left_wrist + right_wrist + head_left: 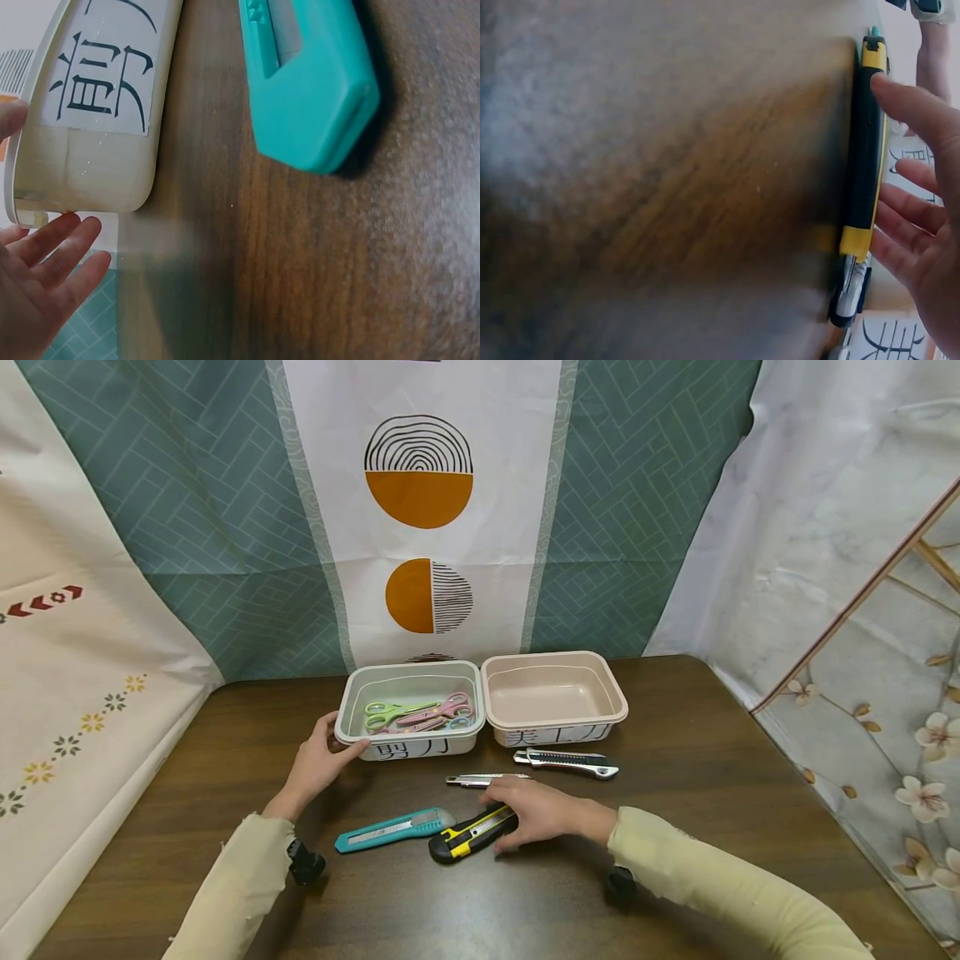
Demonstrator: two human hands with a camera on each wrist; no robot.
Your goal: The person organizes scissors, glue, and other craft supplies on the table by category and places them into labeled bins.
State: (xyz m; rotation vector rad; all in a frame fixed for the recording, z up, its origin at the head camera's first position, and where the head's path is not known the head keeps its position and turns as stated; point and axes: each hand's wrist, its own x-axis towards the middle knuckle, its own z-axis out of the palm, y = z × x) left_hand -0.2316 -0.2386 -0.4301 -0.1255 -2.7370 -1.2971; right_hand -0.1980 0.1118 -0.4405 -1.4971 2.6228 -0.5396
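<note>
My left hand (315,770) holds the left front corner of a pale grey box (390,751), its thumb at the rim and fingers against the side, as the left wrist view also shows. Several scissors (416,714) lie inside. My right hand (536,814) reaches over the right end of a black and yellow utility knife (471,833) on the table. In the right wrist view, the thumb is by one end of the knife (865,150), with the fingers spread loosely alongside it; firm contact cannot be made out.
Left of the black and yellow knife lies a teal cutter (393,831). A slim silver cutter (480,780) lies partly behind my right hand, and a silver and black cutter (566,762) sits before the labelled pink box (555,724). Patterned cloths hang behind the table (435,910).
</note>
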